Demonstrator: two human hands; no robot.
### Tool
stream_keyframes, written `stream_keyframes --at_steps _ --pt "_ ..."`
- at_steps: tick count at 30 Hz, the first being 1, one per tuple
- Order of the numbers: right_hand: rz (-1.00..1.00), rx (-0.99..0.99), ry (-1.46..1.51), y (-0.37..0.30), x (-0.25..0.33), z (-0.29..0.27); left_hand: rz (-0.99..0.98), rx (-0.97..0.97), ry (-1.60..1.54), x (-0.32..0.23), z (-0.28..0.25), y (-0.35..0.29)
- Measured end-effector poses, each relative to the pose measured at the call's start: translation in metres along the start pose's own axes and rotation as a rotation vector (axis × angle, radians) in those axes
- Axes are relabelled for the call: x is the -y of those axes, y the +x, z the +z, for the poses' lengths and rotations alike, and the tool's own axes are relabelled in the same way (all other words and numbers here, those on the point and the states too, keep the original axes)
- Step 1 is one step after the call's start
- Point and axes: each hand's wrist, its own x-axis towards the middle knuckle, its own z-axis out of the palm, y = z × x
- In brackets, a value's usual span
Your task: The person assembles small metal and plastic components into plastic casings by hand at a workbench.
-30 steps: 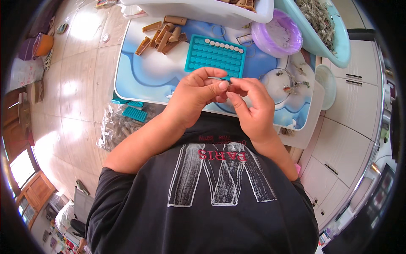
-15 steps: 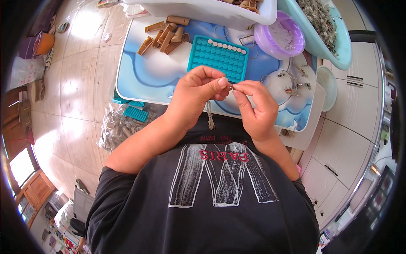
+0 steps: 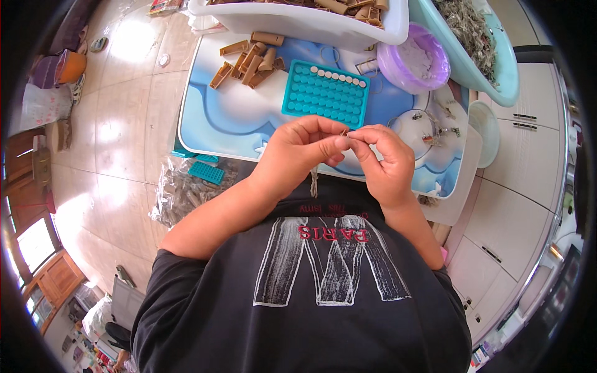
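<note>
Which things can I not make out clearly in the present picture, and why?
Small piece at the fingertips, head view: mostly covered by left hand and right hand.
Cord, head view: upper end hidden by the left hand.
White plastic bin, head view: far side cut off by the top edge.
Tiny loose parts, head view: too small to name.

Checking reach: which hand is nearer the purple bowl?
Right. The right hand sits below the purple bowl in the picture, slightly left; the left hand is farther off, down and left.
</note>
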Motion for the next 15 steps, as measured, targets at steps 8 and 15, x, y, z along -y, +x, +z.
stream_keyframes --at_steps 8,15 --pt "0.132 -0.005 0.145 -0.0037 -0.0079 0.0017 0.053 0.009 0.098 -0.0021 0.0012 -0.0018" --pt "-0.172 0.060 -0.272 0.0053 0.0013 -0.0012 0.150 -0.079 0.443 -0.0028 0.0026 -0.0090"
